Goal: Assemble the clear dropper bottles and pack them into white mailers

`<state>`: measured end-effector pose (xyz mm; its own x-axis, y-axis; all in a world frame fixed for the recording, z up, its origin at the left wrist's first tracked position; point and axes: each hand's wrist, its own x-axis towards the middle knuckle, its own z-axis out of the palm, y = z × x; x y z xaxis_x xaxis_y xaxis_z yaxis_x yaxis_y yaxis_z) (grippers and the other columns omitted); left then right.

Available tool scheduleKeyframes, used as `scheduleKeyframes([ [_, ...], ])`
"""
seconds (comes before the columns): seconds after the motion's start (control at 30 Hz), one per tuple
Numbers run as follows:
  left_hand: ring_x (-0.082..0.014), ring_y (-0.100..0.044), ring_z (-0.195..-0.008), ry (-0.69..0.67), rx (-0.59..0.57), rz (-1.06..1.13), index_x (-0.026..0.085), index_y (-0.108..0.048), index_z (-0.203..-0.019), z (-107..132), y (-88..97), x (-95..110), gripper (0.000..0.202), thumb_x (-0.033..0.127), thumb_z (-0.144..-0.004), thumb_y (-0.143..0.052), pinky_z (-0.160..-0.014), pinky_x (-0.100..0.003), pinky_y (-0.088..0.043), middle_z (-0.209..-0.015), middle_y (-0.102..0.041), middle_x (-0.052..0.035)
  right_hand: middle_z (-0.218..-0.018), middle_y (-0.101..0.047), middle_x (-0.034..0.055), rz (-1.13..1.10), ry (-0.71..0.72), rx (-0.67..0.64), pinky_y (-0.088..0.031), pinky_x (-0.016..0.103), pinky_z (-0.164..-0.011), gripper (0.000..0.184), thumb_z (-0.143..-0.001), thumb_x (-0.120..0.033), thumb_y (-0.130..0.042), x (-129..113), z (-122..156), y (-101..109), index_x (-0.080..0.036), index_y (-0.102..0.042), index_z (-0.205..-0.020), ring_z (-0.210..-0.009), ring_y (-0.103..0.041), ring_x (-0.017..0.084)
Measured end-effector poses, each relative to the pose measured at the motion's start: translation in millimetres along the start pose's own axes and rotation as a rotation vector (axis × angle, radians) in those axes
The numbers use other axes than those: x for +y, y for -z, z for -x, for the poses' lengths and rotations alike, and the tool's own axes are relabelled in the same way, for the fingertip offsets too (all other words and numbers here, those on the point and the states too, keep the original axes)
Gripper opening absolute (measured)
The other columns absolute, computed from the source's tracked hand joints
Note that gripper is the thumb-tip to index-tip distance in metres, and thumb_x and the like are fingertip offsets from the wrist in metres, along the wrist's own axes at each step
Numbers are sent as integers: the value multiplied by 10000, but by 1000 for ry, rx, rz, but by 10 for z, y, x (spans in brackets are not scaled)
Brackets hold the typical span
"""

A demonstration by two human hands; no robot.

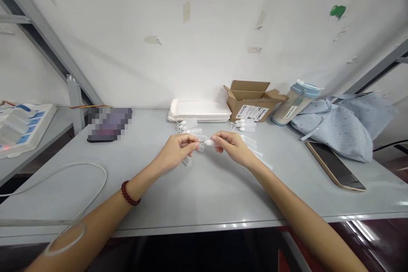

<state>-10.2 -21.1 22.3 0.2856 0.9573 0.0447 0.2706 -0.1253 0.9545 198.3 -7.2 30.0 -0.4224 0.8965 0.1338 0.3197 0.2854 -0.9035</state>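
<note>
The small white bottle (209, 142) lies between the hands, long axis roughly nine-to-three o'clock. Right hand (234, 148): grip holding its three-o'clock end. Left hand (174, 151): grip narrow, nine o'clock, contents unclear.

One brown box (253, 103). Right of it: one bottle (293, 106), one blue cloth (334, 125), one phone (336, 166). Just left: one white stack (199, 110). In front: many little tubes (247, 129), too bunched to count.
</note>
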Motion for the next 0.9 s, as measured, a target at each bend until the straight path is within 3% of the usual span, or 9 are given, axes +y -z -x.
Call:
scheduleKeyframes([
  [0.43,-99,-522,-563,4,-17,-2,152,-620,-796,10,-35,-17,194,342,-776,-588,-460,-211,-407,-728,-617,-15,-619,-521,-23,87,-5,-16,-348,234,-551,309,-896,-426,-468,31,6,-9,-179,-555,-732,-557,-451,105],
  [0.9,-106,-547,-532,13,-4,-32,157,-616,-717,101,-123,79,174,328,-733,-587,-515,-233,-467,-653,-610,-6,-550,-471,-43,138,11,-21,-299,219,-487,310,-892,-413,-464,-27,58,-93,-173,-553,-716,-487,-386,85],
])
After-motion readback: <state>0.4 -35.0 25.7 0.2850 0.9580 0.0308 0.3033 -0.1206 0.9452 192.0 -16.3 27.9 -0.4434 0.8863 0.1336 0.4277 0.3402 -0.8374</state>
